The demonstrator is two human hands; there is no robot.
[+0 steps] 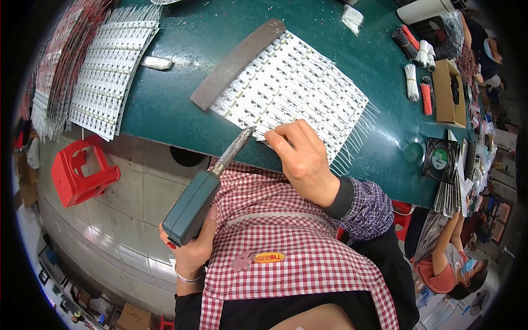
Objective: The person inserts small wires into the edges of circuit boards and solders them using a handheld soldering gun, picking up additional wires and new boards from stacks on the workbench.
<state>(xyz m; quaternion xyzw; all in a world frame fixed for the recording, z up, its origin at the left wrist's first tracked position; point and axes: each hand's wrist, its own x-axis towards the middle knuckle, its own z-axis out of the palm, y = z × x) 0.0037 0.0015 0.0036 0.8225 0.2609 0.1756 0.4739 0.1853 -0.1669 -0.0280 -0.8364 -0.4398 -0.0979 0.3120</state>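
My left hand (193, 245) is closed around the dark green handle of a soldering gun (192, 206). Its metal barrel reaches up to the near left corner of a white circuit board panel (297, 82), with the tip at the panel's edge. Rows of small dark parts and thin white wires cover the panel, and wire ends stick out past its right side. Beside the tip, my right hand (300, 157) rests at the panel's near edge, fingers pinched together; what they hold is hidden. A brown curved bar (239, 63) lies along the panel's left edge.
Wired panels (113, 71) are stacked at the green table's (181, 27) left end, near a small silvery object (157, 62). Wire bundles (411, 82), a cardboard box (450, 93) and a black fan (440, 160) stand at right. A red stool (82, 170) is on the floor; co-workers sit at right.
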